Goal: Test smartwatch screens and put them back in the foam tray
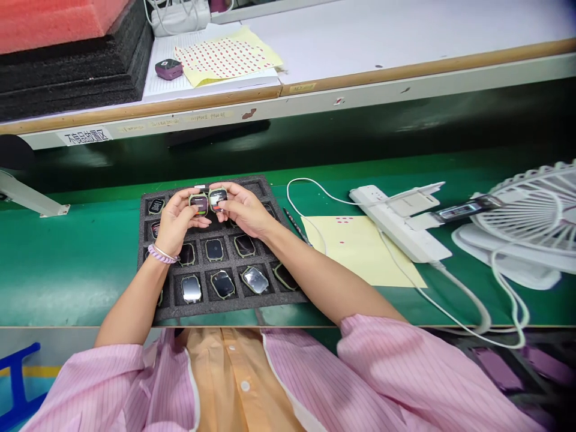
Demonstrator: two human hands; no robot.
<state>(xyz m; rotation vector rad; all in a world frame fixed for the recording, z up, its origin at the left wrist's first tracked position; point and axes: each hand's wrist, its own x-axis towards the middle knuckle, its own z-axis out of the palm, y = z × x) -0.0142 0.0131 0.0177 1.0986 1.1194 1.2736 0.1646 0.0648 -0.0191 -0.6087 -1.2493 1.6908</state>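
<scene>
My left hand (177,217) is closed on a smartwatch (198,205) without a strap, its screen lit and the thumb on its face. Right beside it, my right hand (245,209) grips a second smartwatch (217,198), also lit, with the thumb over its lower part. Both watches are held above a dark grey foam tray (234,306) with square pockets. Several more watch bodies lie in the pockets, among them one with a dark screen (215,249) and one with a bright reflection (255,279). My hands and forearms hide part of the tray's upper pockets.
To the right lie a pen (297,227), a yellow sheet (360,255), a white power strip (400,223) with cables and a white fan (535,216). On the shelf (382,36) sit a dotted sticker sheet (229,57), a small purple device (169,69) and stacked foam (72,72).
</scene>
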